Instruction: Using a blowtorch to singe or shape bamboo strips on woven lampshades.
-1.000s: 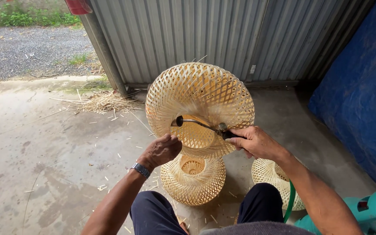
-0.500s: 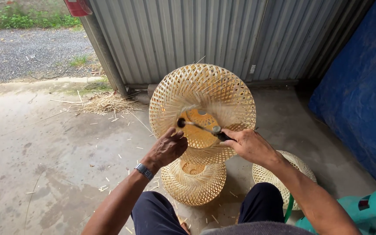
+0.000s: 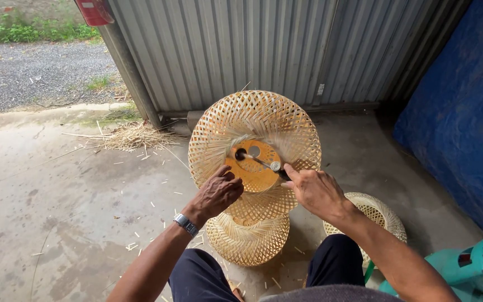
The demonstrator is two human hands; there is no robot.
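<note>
While a woven shade (image 3: 255, 120) is steadied, a tool (image 3: 261, 163) is worked.
The shade's rim is gripped by the closed left hand (image 3: 217, 193); the tool is pinched in the right hand (image 3: 315, 192).

A small white label (image 3: 320, 89) sits on the grey corrugated metal wall (image 3: 208, 50), low down and right of centre; it is a narrow upright rectangle, too small to tell more. At the top edge, left of centre, a red sign or plate (image 3: 95, 11) with a small pale patch hangs at the wall's corner post, cut off by the frame. No packages or screens show.
</note>
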